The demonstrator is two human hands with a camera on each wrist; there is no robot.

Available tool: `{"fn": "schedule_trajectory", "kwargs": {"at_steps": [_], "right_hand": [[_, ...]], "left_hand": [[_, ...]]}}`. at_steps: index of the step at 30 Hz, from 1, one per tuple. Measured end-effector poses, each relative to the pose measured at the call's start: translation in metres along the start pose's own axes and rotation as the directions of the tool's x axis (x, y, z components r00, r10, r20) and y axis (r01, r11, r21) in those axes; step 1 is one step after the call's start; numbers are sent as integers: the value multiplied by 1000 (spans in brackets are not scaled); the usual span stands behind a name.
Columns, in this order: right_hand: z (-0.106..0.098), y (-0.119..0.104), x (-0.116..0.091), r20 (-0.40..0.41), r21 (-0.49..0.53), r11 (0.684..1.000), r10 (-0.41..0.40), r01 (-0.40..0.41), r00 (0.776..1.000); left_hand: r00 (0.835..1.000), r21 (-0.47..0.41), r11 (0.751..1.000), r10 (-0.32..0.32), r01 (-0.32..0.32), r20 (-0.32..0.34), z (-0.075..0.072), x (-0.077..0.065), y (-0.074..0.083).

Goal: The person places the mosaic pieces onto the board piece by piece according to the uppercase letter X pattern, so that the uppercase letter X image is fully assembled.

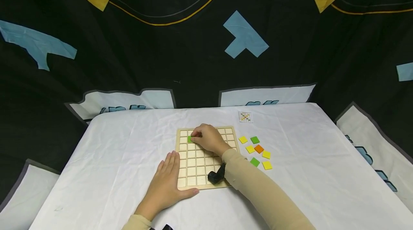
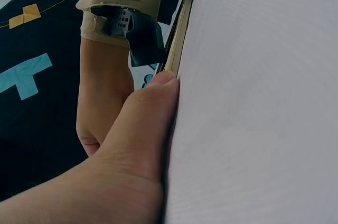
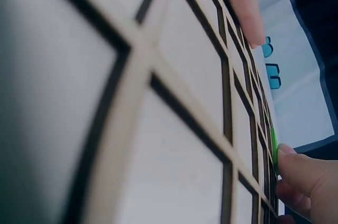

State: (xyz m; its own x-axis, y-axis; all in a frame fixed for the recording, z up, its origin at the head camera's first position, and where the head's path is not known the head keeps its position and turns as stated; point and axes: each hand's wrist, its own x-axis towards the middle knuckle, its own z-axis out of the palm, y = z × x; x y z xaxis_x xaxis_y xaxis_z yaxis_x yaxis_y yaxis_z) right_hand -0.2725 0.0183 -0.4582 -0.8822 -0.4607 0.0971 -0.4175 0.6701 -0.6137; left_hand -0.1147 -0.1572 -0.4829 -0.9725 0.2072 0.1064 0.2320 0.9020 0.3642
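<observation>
A wooden grid board [image 1: 191,171] with square cells lies on the white table. My right hand [image 1: 209,139] reaches over its far part and holds a green square tile [image 1: 189,139] near the far left corner, fingers bent. In the right wrist view, the thumb of the right hand [image 3: 306,179] touches the green tile [image 3: 274,147] at the grid's surface. My left hand [image 1: 167,179] rests along the board's left edge, fingers straight and thumb spread by the near edge. From the left wrist view, the left thumb lies against the board's side [image 2: 182,28].
Right of the board lie loose square tiles: several yellow [image 1: 266,165], two green [image 1: 255,140] and an orange one [image 1: 259,149]. A small printed pattern card [image 1: 246,117] lies beyond them. A black patterned cloth [image 1: 193,65] hangs behind the table [image 1: 306,172].
</observation>
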Motion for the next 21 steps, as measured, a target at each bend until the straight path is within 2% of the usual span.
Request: {"fn": "schedule_trajectory", "kwargs": {"at_steps": [7,14,21], "right_hand": [[-10,2,-8,50,-28,1000,-7,9,999],[-38,10,-24,56,-54,998,-22,25,998],[-74,39,-48,38,-79,995,59,-56,998]], "left_hand": [[1000,-3,1000,-9,9,14,0,0,1],[1000,-10,1000,-21,21,16,-1,1,3],[1000,-19,999,-28,28,15,-1,0,4]]}}
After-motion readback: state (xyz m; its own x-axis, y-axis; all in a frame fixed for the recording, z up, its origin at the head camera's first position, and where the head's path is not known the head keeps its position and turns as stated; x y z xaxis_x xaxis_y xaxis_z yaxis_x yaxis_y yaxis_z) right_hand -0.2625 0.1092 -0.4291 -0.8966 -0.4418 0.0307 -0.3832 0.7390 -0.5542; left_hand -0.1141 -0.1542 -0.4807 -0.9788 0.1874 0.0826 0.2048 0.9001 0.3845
